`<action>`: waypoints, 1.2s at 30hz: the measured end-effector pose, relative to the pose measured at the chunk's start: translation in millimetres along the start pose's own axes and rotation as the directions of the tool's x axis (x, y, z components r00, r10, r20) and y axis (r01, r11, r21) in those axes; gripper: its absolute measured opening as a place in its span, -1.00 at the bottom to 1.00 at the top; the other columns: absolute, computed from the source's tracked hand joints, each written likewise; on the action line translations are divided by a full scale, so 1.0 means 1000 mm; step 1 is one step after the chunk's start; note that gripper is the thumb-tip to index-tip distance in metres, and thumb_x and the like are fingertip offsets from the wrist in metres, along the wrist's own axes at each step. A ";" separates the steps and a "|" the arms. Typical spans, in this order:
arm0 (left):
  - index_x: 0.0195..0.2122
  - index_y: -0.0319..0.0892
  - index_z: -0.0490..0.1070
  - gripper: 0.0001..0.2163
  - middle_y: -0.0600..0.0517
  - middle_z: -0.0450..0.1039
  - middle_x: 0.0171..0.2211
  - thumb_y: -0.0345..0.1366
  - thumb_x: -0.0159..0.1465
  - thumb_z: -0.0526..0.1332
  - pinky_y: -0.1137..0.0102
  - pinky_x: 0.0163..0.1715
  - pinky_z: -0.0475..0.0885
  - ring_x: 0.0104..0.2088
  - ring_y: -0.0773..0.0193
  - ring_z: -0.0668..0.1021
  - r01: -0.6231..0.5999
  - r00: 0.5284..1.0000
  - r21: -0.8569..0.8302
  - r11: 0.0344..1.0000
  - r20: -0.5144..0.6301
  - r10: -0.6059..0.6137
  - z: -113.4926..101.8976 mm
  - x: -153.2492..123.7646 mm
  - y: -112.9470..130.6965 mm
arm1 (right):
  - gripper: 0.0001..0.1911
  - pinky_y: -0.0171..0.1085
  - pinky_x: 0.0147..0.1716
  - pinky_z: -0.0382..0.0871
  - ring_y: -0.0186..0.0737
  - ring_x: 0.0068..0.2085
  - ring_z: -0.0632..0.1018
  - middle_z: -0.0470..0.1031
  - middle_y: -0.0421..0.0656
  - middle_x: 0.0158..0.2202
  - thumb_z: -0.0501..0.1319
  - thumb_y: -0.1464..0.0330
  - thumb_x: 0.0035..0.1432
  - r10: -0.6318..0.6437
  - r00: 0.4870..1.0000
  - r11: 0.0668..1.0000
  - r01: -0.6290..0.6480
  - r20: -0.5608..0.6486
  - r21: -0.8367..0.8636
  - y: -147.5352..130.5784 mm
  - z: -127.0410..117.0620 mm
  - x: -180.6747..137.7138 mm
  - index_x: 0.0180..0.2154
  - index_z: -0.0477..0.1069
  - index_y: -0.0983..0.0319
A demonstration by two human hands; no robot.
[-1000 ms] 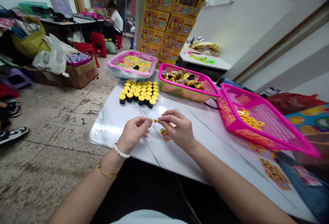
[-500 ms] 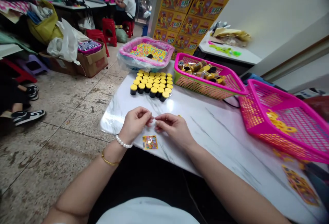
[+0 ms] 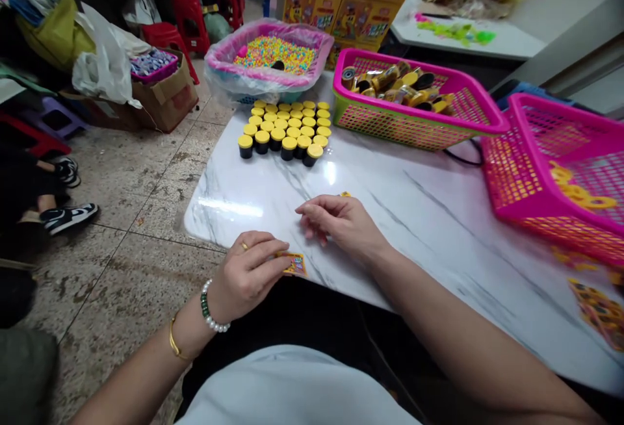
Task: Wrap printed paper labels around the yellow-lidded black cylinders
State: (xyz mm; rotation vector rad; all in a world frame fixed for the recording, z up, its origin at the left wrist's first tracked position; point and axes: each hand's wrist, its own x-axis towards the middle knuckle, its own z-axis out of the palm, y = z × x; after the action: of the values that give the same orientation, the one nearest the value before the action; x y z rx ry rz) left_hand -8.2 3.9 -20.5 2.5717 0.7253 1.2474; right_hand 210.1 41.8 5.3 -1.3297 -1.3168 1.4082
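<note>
A small printed sticker (image 3: 295, 263) is seen at the near edge of the marble surface (image 3: 419, 236), lying flat with one side under the fingertips of the left hand (image 3: 248, 275). That hand is closed on the sticker, thumb and forefinger pinched together at its edge. The right hand (image 3: 341, 223) is rested on the surface just beyond, its fingers loosely curled and apart from the sticker; nothing is seen to be held in it. A tiny yellow scrap (image 3: 345, 194) is visible right behind its knuckles.

The step in hand is judged to be the taking up of the sticker from the surface. For a clean lift, a firm pinch on the thin edge is called for, with the sticker kept flat so that it is not creased.

Farther back, a block of black bottles with yellow caps (image 3: 285, 131) is stood upright, near a basin of coloured beads (image 3: 275, 54). A pink basket (image 3: 468, 127) of loose bottles is placed to the right.
</note>
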 end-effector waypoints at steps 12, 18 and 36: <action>-0.03 0.04 0.56 -0.70 -0.08 0.46 0.13 -0.35 0.21 0.38 0.17 0.02 0.48 0.10 0.07 0.44 -0.120 0.969 0.186 0.975 -0.191 0.155 -0.009 0.054 -0.026 | -0.55 -0.48 -0.76 0.18 -0.47 -0.72 0.35 0.47 -0.25 -0.66 0.51 0.05 -0.16 0.117 0.929 0.915 -0.238 0.350 0.326 -0.008 -0.014 -0.004 -0.52 0.46 0.27; -0.27 -0.17 0.52 -0.93 0.04 0.48 -0.41 -0.35 0.33 0.24 0.48 -0.41 0.47 -0.39 0.35 0.53 0.482 0.708 -0.365 0.796 -0.373 -0.600 0.015 0.056 0.013 | -0.46 -0.45 -0.74 0.23 -0.46 -0.71 0.33 0.39 -0.28 -0.69 0.36 -0.12 -0.02 0.011 0.982 0.962 0.041 -0.187 0.271 -0.006 -0.007 -0.004 -0.53 0.42 0.25; -0.26 -0.19 0.67 -0.81 0.01 0.52 -0.48 -0.21 0.23 0.33 0.49 -0.49 0.38 -0.49 0.37 0.46 0.652 0.531 -0.591 0.475 -0.092 -0.843 0.033 0.059 0.017 | -0.49 -0.38 -0.66 0.22 -0.40 -0.63 0.36 0.41 -0.21 -0.65 0.22 0.01 0.22 -0.266 0.939 0.963 0.249 -0.217 -0.105 0.000 0.005 -0.010 -0.59 0.40 0.23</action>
State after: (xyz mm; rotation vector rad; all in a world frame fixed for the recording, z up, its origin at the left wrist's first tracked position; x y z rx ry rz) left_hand 54.0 20.8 5.3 1.2768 1.2524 1.3295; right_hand 206.9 31.5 6.5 -1.2736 -1.3435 1.0032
